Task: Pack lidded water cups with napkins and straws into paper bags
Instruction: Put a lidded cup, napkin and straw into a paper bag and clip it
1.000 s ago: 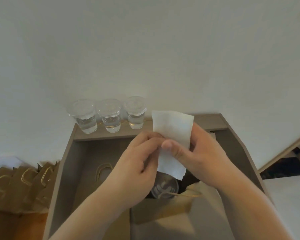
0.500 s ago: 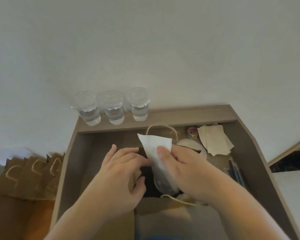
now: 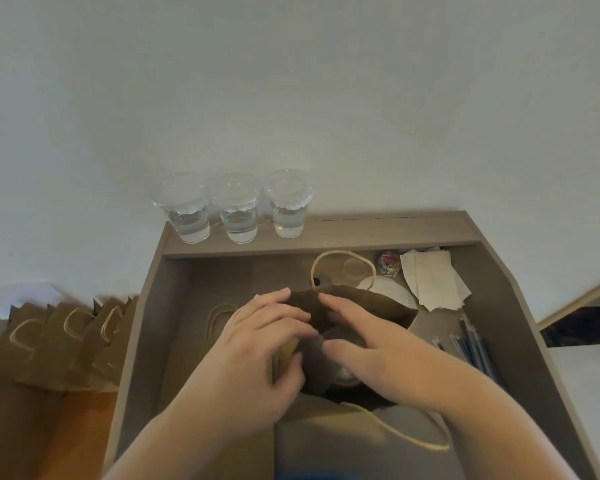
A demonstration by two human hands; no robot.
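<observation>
head | left hand grips left rim of open paper bag, fingers curled on it | right hand in bag mouth, fingers straight, holding nothing visible | lidded cup inside bag, under right hand | three lidded water cups on tray back ledge | napkins, straws at tray right

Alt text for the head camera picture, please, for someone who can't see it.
Two hands work at the mouth of an open paper bag in a tray: the left hand grips its rim, the right hand reaches over it, fingers straight. Three lidded water cups line the back ledge.
</observation>
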